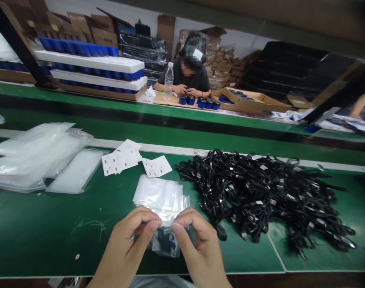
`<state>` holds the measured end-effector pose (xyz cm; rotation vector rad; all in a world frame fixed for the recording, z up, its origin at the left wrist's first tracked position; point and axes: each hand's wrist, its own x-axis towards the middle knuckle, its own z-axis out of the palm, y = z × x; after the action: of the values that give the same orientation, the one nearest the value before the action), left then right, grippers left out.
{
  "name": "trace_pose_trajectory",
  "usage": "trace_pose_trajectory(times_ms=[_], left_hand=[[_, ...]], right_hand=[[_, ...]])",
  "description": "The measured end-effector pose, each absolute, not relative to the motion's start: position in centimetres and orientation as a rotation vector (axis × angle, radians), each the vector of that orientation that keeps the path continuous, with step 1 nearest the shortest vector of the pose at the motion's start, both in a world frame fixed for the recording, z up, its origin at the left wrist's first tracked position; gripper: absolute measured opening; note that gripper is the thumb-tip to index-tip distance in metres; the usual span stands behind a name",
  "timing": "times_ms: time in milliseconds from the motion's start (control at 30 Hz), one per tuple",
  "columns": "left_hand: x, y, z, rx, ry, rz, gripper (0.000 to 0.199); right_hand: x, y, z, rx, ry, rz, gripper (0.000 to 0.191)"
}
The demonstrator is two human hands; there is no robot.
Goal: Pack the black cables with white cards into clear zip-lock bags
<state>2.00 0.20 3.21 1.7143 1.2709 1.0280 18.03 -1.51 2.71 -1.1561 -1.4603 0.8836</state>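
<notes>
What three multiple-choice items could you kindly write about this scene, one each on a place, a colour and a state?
1. Where does the pile of black cables lie?
A. Inside a cardboard box
B. To the right of the person's right hand
C. On a white foam tray

2. What colour is the work surface under the hands?
A. Red
B. White
C. Green

3. What state is the clear plastic bag in?
A. Pinched by the left hand and right hand, something dark inside
B. Lying flat, untouched
C. Packed in a carton

Answers:
1. B: the pile lies on the bench beside that hand.
2. C: green shows all around the hands.
3. A: the fingers of both hands meet at the bag.
</notes>
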Motion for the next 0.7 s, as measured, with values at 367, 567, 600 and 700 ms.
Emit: trace_pose_trajectory(times_ms=[367, 567, 600, 700], left_hand=[[1.5, 0.2, 3.1, 1.903, 1.259, 0.928, 0.015], [2.3, -0.4, 2.8, 1.732, 1.299, 0.950, 0.020], [2.4, -0.6, 2.7, 1.711, 1.312, 0.983, 0.020], [2.4, -1.0, 2.5, 1.630, 1.416, 1.103, 0.023]], right_hand=[[18.1, -1.2, 3.0, -1.195, -1.553, 0.889, 0.015], [17.8, -1.4, 2.8, -1.194, -1.567, 0.794, 0.016], [17.6, -1.6, 2.6, -1.185, -1.554, 0.784, 0.016], [16.5, -2.1, 1.9, -1.167, -1.580, 0.769, 0.015]])
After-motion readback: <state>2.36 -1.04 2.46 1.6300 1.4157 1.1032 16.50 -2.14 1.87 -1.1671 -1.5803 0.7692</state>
